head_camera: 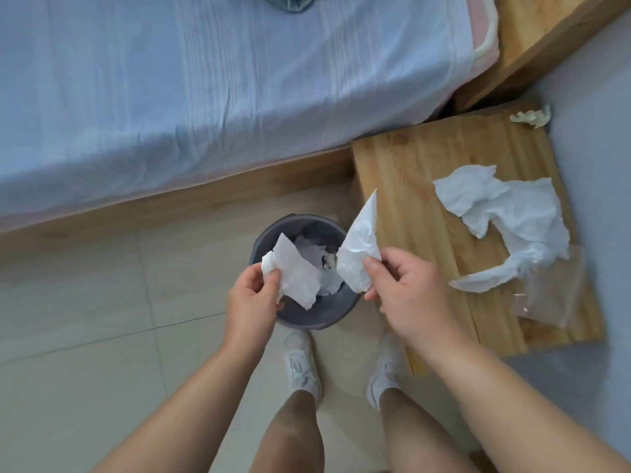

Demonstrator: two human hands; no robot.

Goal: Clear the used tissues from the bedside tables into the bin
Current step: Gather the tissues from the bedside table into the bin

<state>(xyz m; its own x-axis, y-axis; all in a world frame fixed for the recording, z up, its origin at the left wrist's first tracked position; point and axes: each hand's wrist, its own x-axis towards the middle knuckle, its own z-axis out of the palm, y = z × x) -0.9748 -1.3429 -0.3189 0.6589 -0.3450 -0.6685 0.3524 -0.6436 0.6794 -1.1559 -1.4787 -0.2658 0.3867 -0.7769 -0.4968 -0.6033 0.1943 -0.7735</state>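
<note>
My left hand (pixel 254 298) pinches a crumpled white tissue (pixel 297 274) right above the round grey bin (pixel 314 317) on the floor. My right hand (pixel 406 290) pinches a second white tissue (pixel 360 247) that stands up in a point over the bin's right rim. Paper waste lies inside the bin. On the wooden bedside table (pixel 420 186) to the right, a large crumpled white tissue (pixel 512 216) lies spread out. A small yellowish tissue scrap (pixel 532 117) sits at the table's far right corner.
A clear plastic wrapper (pixel 553 298) lies on the table near its front right. The bed (pixel 205 97) with a light blue sheet fills the top left, with its wooden frame beside the bin. My feet in white shoes stand on the tiled floor just behind the bin.
</note>
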